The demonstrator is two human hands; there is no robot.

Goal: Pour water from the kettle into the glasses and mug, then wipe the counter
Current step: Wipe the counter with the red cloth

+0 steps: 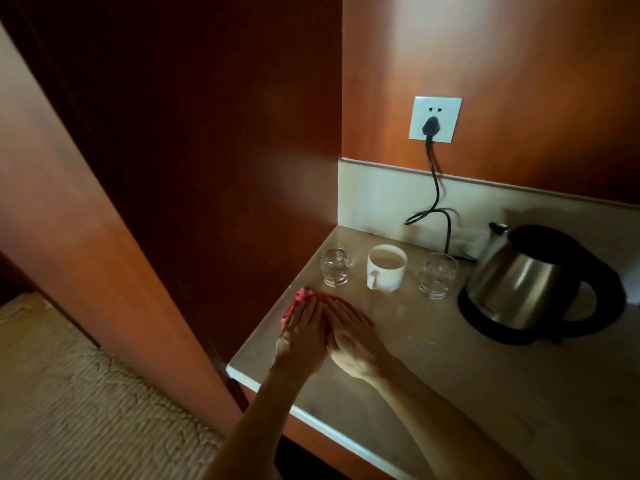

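A red cloth (300,296) lies flat on the beige counter (450,368) near its left edge. My left hand (303,332) and my right hand (349,336) press down on it side by side, fingers straight and together. Behind the cloth stand a glass (335,265) with water, a white mug (386,271) filled with liquid, and a second glass (437,276) with water. The steel kettle (519,282) sits on its black base at the right, spout pointing back left.
A black cord (434,199) runs from the kettle base to a wall socket (435,118). A wooden panel (173,168) borders the counter's left side. Carpet (86,393) lies below at the left.
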